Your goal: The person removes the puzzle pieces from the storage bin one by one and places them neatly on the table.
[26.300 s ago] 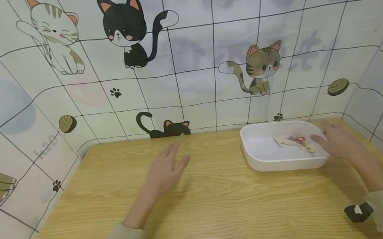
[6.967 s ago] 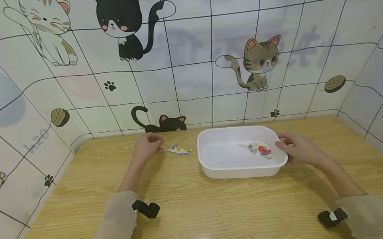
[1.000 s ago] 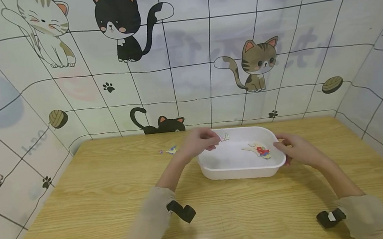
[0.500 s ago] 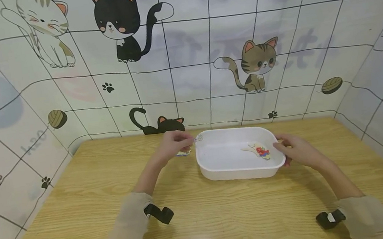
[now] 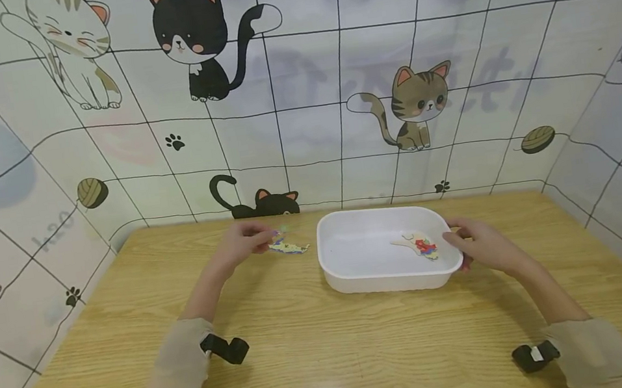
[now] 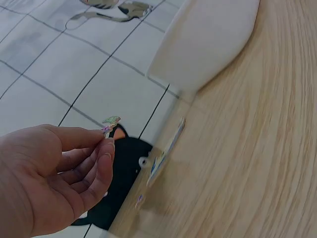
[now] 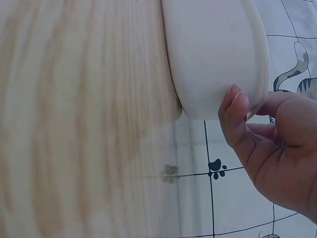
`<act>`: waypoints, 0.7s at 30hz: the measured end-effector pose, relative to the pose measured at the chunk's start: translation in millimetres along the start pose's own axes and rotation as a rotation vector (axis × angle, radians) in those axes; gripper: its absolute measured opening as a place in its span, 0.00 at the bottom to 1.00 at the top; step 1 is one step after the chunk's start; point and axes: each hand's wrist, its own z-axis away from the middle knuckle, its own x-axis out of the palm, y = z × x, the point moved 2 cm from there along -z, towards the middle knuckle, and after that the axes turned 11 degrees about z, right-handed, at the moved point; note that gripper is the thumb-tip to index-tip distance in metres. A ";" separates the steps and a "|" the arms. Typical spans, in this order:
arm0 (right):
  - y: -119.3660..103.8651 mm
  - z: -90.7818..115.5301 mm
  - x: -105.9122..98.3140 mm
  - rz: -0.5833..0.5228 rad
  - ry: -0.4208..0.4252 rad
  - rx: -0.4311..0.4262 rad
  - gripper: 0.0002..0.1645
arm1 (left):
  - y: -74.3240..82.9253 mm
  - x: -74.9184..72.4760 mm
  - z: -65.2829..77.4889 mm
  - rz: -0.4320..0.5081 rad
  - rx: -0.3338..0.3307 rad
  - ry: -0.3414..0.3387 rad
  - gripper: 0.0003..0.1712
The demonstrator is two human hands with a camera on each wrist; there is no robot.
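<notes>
My left hand point(image 5: 238, 248) pinches a small, shiny, flat piece point(image 6: 112, 120), greenish and purple, between thumb and fingertips above the table's back left. Just beneath it, a long yellow-and-blue cut-out piece point(image 5: 294, 248) lies on the table. Beside that, a tiny purple piece point(image 6: 139, 201) shows in the left wrist view. On the right, my right hand point(image 5: 483, 243) grips the end rim of a white plastic tray point(image 5: 390, 281), fingers curled against its outer wall. Inside the tray, toward its right end, lie red, blue and beige cut-out pieces point(image 5: 426, 246), partly overlapping.
The wood-grain table point(image 5: 307, 345) ends at the back against a white sheet point(image 5: 315, 134) with grid lines and printed cats. The sheet also closes off both sides. A black wrist camera point(image 5: 226, 348) sits at the left sleeve, another wrist camera point(image 5: 535, 356) at the right.
Over the last second my left hand has carried the small shiny piece leftward, from above the tray to over the pieces on the table. My right hand stays on the tray's rim.
</notes>
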 end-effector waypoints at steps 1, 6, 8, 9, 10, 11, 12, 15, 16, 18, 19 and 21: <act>0.1 0.0 0.0 0.002 0.000 0.001 0.32 | -1.9 -4.5 0.3 -0.005 -0.009 0.004 0.17; -0.1 0.2 0.0 0.003 0.002 0.005 0.33 | -11.9 -25.8 2.0 -0.028 -0.061 0.057 0.17; -0.2 0.3 -0.1 0.003 0.003 0.005 0.33 | -15.5 -33.5 3.2 -0.041 -0.076 0.068 0.17; -0.3 0.3 -0.1 0.000 0.002 0.005 0.33 | -17.1 -36.9 3.9 -0.051 -0.082 0.074 0.17; -0.3 0.4 -0.2 0.000 0.002 0.004 0.33 | -18.2 -40.0 4.8 -0.063 -0.090 0.079 0.17; -0.3 0.5 -0.2 0.000 0.002 0.003 0.33 | -19.6 -42.7 5.4 -0.076 -0.094 0.080 0.18; -0.2 0.6 -0.3 -0.001 0.002 0.001 0.33 | -21.0 -45.3 6.0 -0.087 -0.100 0.083 0.18; 0.4 0.4 0.2 -0.005 0.000 -0.005 0.33 | -25.3 -51.3 7.3 -0.113 -0.123 0.102 0.18; 0.7 0.2 0.2 -0.003 0.000 -0.005 0.33 | -26.2 -52.8 7.8 -0.118 -0.126 0.104 0.18; 1.1 -0.3 0.4 -0.001 -0.002 -0.004 0.33 | -28.1 -55.4 8.1 -0.130 -0.129 0.109 0.18; 1.2 -0.6 0.4 0.001 -0.003 -0.003 0.33 | -28.8 -56.4 8.3 -0.137 -0.133 0.113 0.17; 1.4 -1.1 0.5 0.006 -0.005 0.000 0.33 | -30.2 -58.4 8.6 -0.161 -0.140 0.116 0.16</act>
